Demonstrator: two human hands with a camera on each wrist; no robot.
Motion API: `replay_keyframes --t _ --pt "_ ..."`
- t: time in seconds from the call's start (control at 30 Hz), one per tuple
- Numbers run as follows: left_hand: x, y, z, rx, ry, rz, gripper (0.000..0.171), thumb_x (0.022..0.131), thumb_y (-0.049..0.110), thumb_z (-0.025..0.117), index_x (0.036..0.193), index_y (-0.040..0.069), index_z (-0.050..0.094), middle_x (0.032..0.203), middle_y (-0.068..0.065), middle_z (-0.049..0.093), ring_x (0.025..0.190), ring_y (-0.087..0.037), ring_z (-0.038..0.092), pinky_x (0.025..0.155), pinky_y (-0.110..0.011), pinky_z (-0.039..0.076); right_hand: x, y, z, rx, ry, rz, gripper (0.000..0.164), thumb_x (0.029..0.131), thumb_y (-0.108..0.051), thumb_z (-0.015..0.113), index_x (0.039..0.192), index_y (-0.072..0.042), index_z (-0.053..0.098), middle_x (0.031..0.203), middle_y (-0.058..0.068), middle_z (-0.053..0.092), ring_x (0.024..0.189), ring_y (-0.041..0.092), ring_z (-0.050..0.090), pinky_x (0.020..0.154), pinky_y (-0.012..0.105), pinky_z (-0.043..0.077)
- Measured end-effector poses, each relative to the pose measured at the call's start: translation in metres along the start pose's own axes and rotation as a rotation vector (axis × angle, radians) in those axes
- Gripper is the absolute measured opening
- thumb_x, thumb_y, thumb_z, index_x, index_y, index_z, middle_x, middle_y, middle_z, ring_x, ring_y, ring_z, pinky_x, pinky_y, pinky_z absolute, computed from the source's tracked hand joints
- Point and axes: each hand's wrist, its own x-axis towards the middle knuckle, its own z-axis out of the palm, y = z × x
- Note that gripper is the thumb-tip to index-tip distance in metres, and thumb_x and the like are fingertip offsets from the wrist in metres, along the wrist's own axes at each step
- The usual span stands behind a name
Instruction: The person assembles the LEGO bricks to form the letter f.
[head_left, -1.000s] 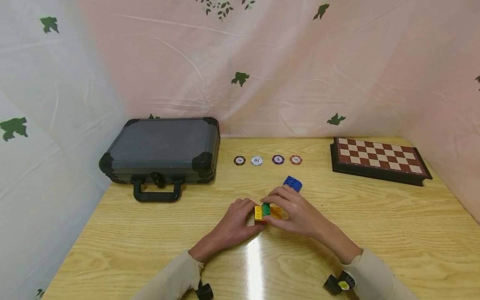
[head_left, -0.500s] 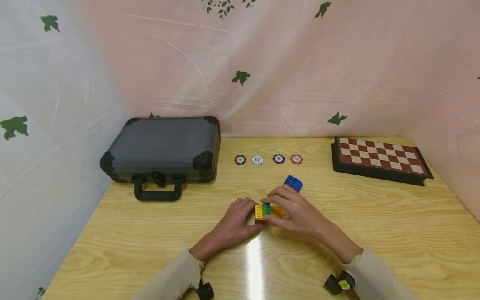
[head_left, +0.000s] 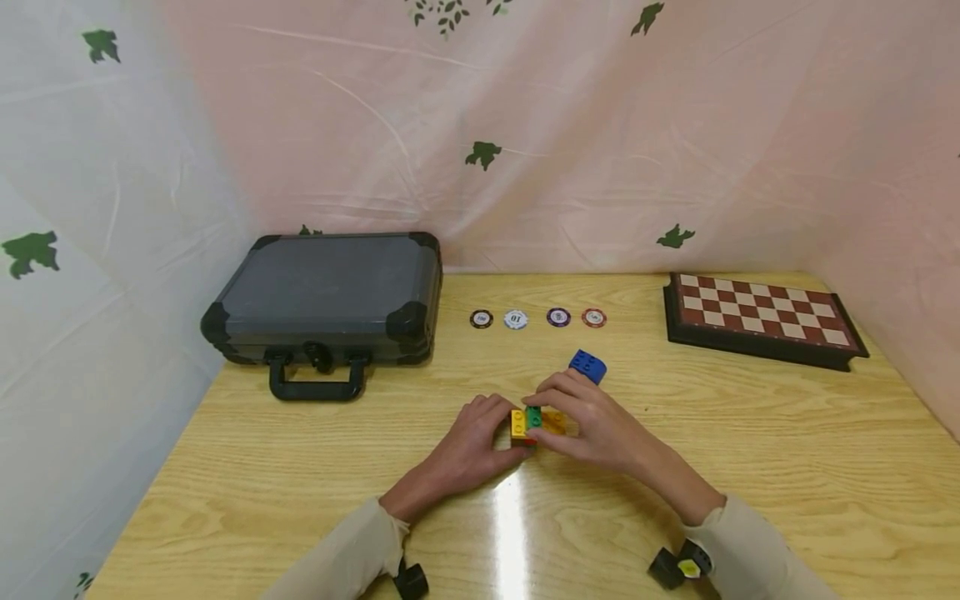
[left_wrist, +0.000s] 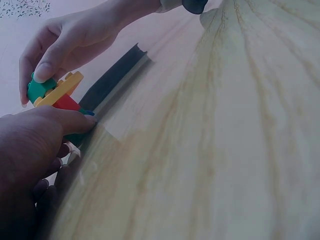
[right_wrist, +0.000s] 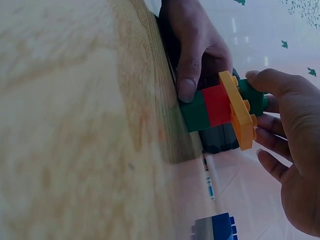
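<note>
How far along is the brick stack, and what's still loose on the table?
Done: a green brick, a red brick and a yellow plate are already stacked into one block stack. In hand: the left hand steadies its base while the right hand presses a small green brick on top. Left: the blue brick lies apart, unattached.

Both hands [left_wrist: 60,80] grip a brick stack [left_wrist: 55,95] on the table [left_wrist: 210,150].

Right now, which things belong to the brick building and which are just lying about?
In use: brick stack, left hand, right hand, blue brick.
Lying about: grey case, four poker chips, chessboard.
</note>
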Motion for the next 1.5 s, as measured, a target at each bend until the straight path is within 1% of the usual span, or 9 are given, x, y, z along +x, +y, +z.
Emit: replay_keyframes --t 0.3,0.6,0.87,1.03,1.23,1.5 --pt "0.0001 0.0001 -0.0002 0.000 -0.008 -0.005 0.034 0.091 0.027 0.080 0.119 0.013 0.067 0.110 0.002 0.062 0.098 -0.018 0.052 0.092 -0.042 0.042 0.0003 0.0000 -0.0005 -0.002 0.002 -0.010 0.039 0.101 -0.041 0.067 0.114 -0.005 0.074 0.109 0.000 0.064 0.099 0.017 0.057 0.082 0.039 0.052" --pt "0.0004 0.0002 -0.0003 0.009 -0.006 -0.007 0.038 0.091 0.028 0.081 0.122 0.012 0.066 0.112 0.001 0.063 0.101 -0.018 0.053 0.094 -0.042 0.042 0.0025 -0.0012 -0.0016 -0.023 -0.013 -0.020 0.041 0.102 -0.043 0.065 0.113 -0.004 0.075 0.107 0.000 0.063 0.097 0.017 0.056 0.079 0.037 0.051" --pt "0.0002 -0.0007 0.0000 0.015 0.009 0.016 0.036 0.091 0.028 0.081 0.120 0.012 0.067 0.109 0.002 0.063 0.097 -0.017 0.052 0.090 -0.040 0.043 0.0053 -0.0030 -0.0033 -0.048 -0.045 -0.013 0.035 0.099 -0.037 0.072 0.113 -0.005 0.076 0.107 0.001 0.064 0.100 0.018 0.057 0.082 0.039 0.052" --pt "-0.0004 -0.0007 -0.0002 0.015 0.006 0.014 0.038 0.091 0.028 0.082 0.121 0.012 0.066 0.109 0.002 0.063 0.097 -0.017 0.052 0.090 -0.040 0.043 0.0063 -0.0030 -0.0028 -0.056 -0.054 -0.014 0.032 0.097 -0.033 0.075 0.113 -0.005 0.076 0.107 0.001 0.064 0.100 0.018 0.057 0.082 0.039 0.052" --pt "0.0001 -0.0008 -0.0001 0.009 0.002 0.010 0.036 0.092 0.029 0.080 0.121 0.013 0.066 0.110 0.002 0.063 0.097 -0.017 0.052 0.090 -0.041 0.042 0.0056 -0.0025 -0.0025 -0.030 -0.044 -0.017 0.030 0.097 -0.030 0.076 0.114 -0.005 0.075 0.107 0.001 0.064 0.100 0.018 0.057 0.082 0.038 0.052" --pt "-0.0002 -0.0008 -0.0001 0.004 -0.004 0.003 0.036 0.092 0.030 0.080 0.121 0.013 0.067 0.110 0.002 0.063 0.097 -0.017 0.052 0.089 -0.040 0.043 0.0028 0.0004 -0.0008 0.029 -0.036 -0.003 0.037 0.100 -0.037 0.070 0.115 -0.003 0.074 0.109 0.001 0.064 0.101 0.018 0.057 0.083 0.037 0.052"
